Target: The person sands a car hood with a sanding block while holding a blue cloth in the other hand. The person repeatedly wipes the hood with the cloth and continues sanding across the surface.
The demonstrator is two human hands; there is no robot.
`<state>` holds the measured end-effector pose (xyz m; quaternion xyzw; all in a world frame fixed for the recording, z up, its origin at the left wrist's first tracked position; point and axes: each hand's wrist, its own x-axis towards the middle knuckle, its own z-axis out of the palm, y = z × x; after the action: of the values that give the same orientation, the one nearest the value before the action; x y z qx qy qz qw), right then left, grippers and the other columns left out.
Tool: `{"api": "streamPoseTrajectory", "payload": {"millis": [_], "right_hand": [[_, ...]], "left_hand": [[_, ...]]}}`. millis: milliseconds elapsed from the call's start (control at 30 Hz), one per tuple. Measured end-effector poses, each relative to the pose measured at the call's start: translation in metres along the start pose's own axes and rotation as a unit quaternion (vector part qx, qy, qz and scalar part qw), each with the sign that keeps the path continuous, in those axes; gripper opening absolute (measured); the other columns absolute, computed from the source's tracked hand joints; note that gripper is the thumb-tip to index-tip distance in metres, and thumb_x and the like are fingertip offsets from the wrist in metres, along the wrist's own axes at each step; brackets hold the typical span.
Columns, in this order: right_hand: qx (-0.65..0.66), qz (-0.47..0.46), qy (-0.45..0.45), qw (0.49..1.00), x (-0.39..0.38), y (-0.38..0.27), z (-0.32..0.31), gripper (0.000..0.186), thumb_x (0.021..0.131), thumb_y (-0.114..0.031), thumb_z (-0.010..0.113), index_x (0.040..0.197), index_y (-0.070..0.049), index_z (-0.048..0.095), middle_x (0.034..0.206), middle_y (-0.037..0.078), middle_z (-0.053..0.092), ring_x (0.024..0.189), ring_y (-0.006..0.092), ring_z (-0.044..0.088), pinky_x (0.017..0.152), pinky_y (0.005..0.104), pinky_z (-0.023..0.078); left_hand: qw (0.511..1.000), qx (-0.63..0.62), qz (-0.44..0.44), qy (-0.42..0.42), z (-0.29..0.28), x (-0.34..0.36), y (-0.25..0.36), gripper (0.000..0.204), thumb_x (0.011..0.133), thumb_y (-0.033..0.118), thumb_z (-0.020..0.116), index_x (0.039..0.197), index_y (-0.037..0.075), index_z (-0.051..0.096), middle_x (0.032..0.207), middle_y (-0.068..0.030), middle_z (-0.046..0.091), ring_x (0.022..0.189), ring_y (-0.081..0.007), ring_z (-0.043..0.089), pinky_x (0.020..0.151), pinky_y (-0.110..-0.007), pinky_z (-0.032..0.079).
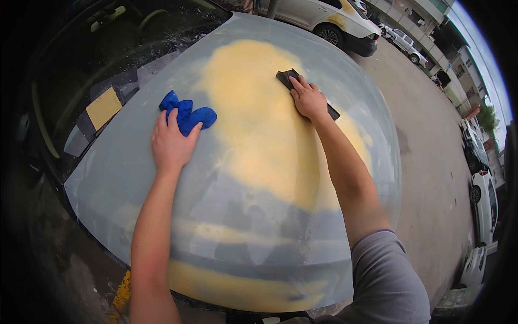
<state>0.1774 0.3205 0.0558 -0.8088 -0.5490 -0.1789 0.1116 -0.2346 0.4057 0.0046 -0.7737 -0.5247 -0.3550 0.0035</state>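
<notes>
From my head camera, the hood (259, 232) fills the middle. At 10 o'clock my left hand (171, 141) rests with thumb and forefinger spread, the blue cloth (186, 114) bunched between and ahead of them; how tightly they pinch, I cannot tell. I probably keep it there so it's handy for wiping and my palm can steady me. At 1 o'clock my right hand (311, 101) lies over the long black block (284, 80), fingers slightly parted on top and gripping it, the block's ends pointing to 10 and 4 o'clock. I judge that laying my hand along it spreads the pressure evenly. The yellow sheet (103, 108) sits between 9 and 10 o'clock by the windshield (116, 51), likely parked within reach. The hood itself looks dull grey, with a broad, soft-edged yellow patch (253, 129) from 12 to 4 o'clock and another yellow band along its 6 o'clock edge
</notes>
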Motion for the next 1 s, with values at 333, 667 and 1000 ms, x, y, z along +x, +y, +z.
{"api": "streamPoseTrajectory", "payload": {"millis": [333,667,1000], "right_hand": [[0.120,-0.193,-0.020,0.974,-0.221,-0.100,-0.067,0.044,0.105,-0.029,0.075,0.149,-0.025,0.073,0.163,0.005,0.065,0.138,0.0338,0.064,0.109,0.0480,0.054],[0.153,-0.081,-0.029,0.985,-0.107,-0.102,-0.032,0.044,0.103,-0.032,0.074,0.145,-0.022,0.077,0.156,0.015,0.069,0.114,0.0367,0.075,0.097,0.0477,0.063],[0.103,-0.034,0.036,0.993,-0.018,-0.039,0.002,0.045,0.105,-0.040,0.069,0.142,-0.017,0.080,0.148,0.015,0.073,0.097,0.0466,0.070,0.103,0.0477,0.058]], "left_hand": [[0.998,0.054,-0.022,0.005,-0.016,-0.012,-0.056,0.082,0.094,0.059,0.083,0.153,0.007,0.061,0.158,-0.0279,0.058,0.146,-0.0441,0.057,0.121,-0.054,0.048],[0.998,0.050,-0.028,-0.010,-0.012,-0.013,-0.051,0.082,0.095,0.060,0.082,0.155,0.009,0.060,0.159,-0.0270,0.057,0.147,-0.0436,0.057,0.121,-0.054,0.048],[1.000,0.026,-0.005,-0.001,-0.008,-0.004,-0.022,0.081,0.095,0.060,0.083,0.155,0.010,0.060,0.158,-0.0268,0.058,0.147,-0.0435,0.057,0.120,-0.054,0.049]]}}
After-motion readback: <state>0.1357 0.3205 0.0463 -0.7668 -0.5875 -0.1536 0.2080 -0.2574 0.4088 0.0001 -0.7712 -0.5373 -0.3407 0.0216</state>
